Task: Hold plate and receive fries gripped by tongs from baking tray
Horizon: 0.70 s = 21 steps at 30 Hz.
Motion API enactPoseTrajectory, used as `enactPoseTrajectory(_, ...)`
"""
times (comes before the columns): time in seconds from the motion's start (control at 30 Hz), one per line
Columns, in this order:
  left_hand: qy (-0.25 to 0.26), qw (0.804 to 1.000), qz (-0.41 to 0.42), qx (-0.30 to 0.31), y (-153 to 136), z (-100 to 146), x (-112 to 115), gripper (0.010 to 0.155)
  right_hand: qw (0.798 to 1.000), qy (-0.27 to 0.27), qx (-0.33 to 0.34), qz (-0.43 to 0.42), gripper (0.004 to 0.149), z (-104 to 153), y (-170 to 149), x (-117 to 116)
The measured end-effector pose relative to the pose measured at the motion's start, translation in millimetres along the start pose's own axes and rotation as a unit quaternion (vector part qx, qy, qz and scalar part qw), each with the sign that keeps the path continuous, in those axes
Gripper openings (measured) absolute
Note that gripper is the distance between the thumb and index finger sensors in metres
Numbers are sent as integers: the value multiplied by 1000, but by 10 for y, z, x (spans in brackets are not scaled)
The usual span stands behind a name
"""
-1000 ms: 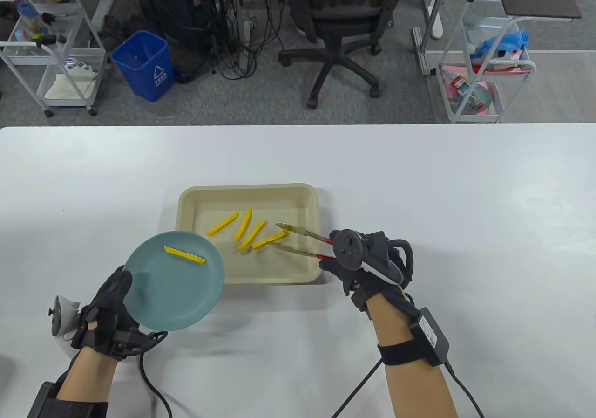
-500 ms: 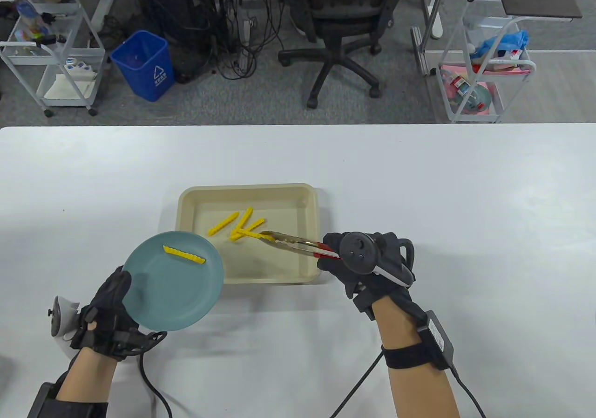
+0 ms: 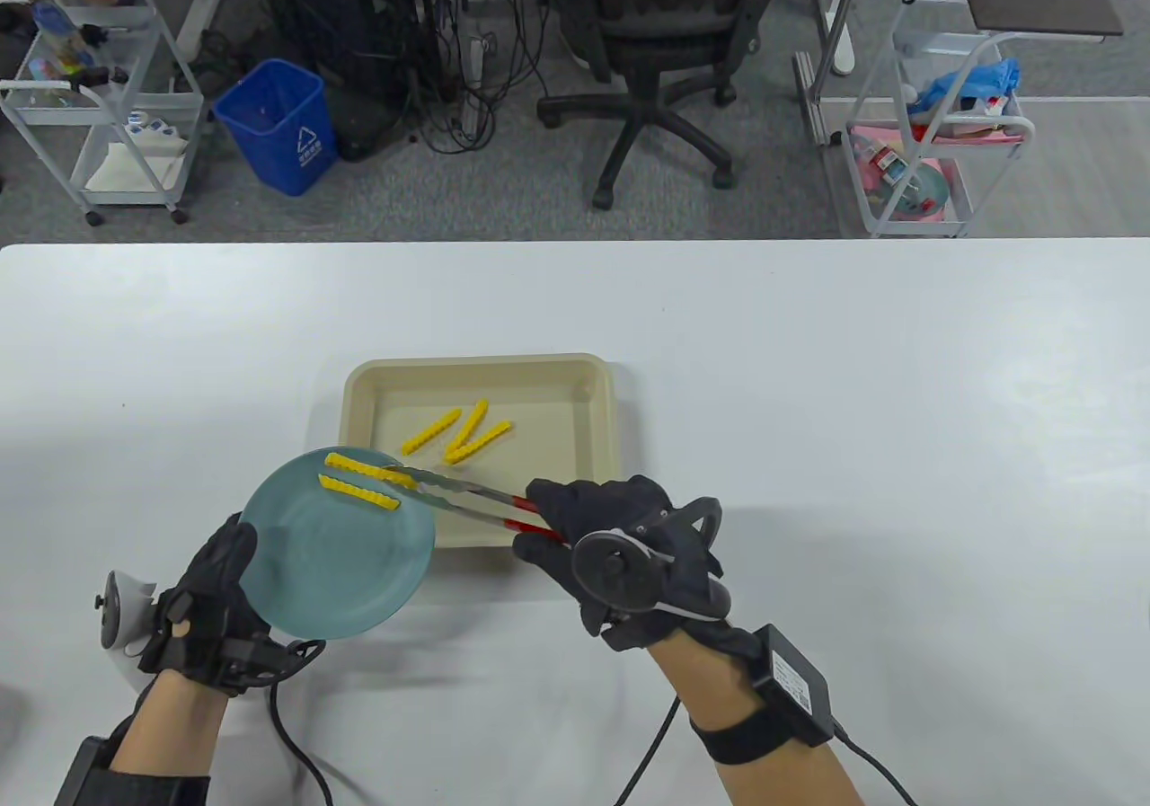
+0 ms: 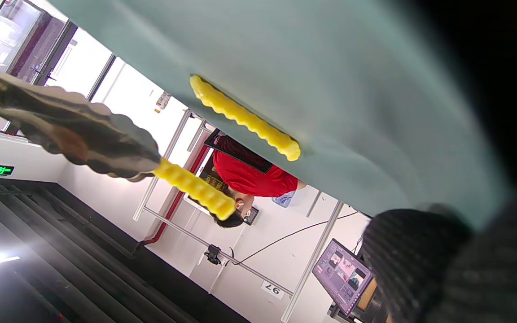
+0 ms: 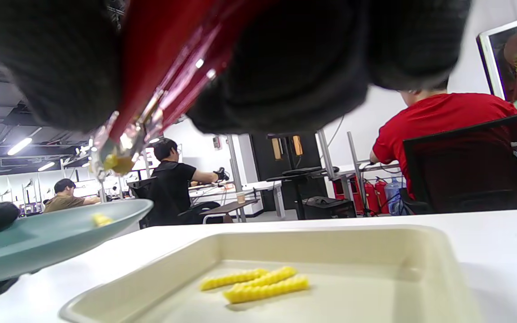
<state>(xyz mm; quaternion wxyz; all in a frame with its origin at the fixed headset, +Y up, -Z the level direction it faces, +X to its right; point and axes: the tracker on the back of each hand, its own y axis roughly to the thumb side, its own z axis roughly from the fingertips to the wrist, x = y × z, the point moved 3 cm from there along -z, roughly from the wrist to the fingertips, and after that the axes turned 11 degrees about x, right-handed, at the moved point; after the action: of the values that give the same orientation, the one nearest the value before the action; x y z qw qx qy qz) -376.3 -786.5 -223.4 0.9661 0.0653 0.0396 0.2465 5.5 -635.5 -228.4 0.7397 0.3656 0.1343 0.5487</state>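
Tongs (image 3: 458, 499) gripping fry (image 3: 364, 468), over plate (image 3: 337, 563)

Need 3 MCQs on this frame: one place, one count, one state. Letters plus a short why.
1. Where is the fry gripped by the tongs?
A. Over the teal plate
B. Down on the baking tray floor
C. Over bare table to the right of the tray

2. How many fries lie in the baking tray?
A. One
B. Three
C. Five

3. What is the left hand doing?
A. Resting flat on the table
B. Gripping the tongs
C. Holding the plate up off the table

Answers:
1. A: the table view shows the tong tips over the plate, and the left wrist view shows the fry clear above it.
2. B: three fries sit together in the tray.
3. C: it grips the plate's near rim, and the right wrist view shows the plate raised above the table.
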Motion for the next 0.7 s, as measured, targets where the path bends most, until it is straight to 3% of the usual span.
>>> enactPoseTrajectory(0.37, -2, 1000, -1, 0, -6, 4, 5, 66, 998, 37, 11, 40, 58, -15, 300, -238)
enactPoseTrajectory(0.7, -1, 1000, -3, -1, -13, 7, 1, 66, 999, 31, 12, 33, 67, -13, 286, -215)
